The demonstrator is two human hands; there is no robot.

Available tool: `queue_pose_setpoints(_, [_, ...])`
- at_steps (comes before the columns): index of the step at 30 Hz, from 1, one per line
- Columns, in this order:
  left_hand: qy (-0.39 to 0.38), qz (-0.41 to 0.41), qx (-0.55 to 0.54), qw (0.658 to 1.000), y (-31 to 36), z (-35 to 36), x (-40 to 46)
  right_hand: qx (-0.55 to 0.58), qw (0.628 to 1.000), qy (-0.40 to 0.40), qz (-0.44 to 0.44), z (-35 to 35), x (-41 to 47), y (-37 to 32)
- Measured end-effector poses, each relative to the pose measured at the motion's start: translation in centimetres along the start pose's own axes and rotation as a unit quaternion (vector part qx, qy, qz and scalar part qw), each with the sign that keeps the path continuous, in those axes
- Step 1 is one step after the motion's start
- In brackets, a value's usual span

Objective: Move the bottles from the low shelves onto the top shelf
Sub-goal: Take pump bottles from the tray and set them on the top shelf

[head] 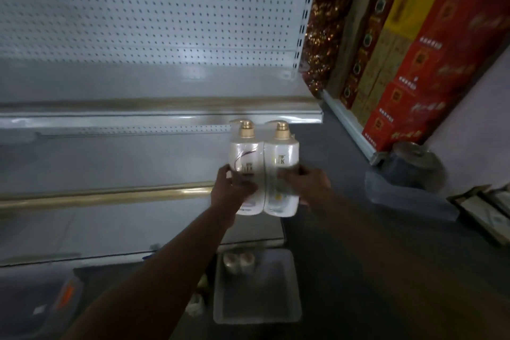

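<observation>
Here, the left hand (230, 188) and right hand (309, 188) clasp two white plastic pump bottles with gold collars (263, 171) between them, fingers curled around; grey metal shelves (154, 113) beyond

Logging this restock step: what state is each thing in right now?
Left bottle: upright, off the shelves, gripped by left hand.
Right bottle: upright, touching the left bottle, gripped by right hand.
Top shelf: bare where visible.
</observation>
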State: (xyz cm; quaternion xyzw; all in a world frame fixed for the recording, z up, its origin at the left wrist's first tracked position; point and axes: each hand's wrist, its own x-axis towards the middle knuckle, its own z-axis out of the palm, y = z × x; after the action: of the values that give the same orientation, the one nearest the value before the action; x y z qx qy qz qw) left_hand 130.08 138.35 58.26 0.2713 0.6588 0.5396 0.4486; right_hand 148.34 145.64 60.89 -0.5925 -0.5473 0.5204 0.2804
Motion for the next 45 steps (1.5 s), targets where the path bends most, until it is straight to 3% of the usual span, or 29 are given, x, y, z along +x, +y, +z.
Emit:
queue_pose_setpoints(9, [0.095, 0.120, -0.006, 0.988, 10.7, -6.0, -2.6, -0.002, 0.993, -0.041, -0.109, 2.8, -3.2, -13.1])
queue_pose_setpoints(15, [0.176, 0.201, 0.004, 0.964, 16.8, -11.2, -4.1, 0.017, 0.975, -0.111, -0.193, 5.5, -6.1, -20.0])
queue_pose_setpoints(27, [0.183, 0.274, -0.012, 0.944, 28.8, -22.4, -4.0, 0.007, 0.934, -0.116, -0.337, 11.7, -9.2, -33.0])
queue_pose_setpoints(45, [0.206, 0.375, 0.117, 0.896, 46.2, -30.6, -0.8, 0.064, 0.912, -0.072, -0.399, 16.5, -10.0, -50.3])
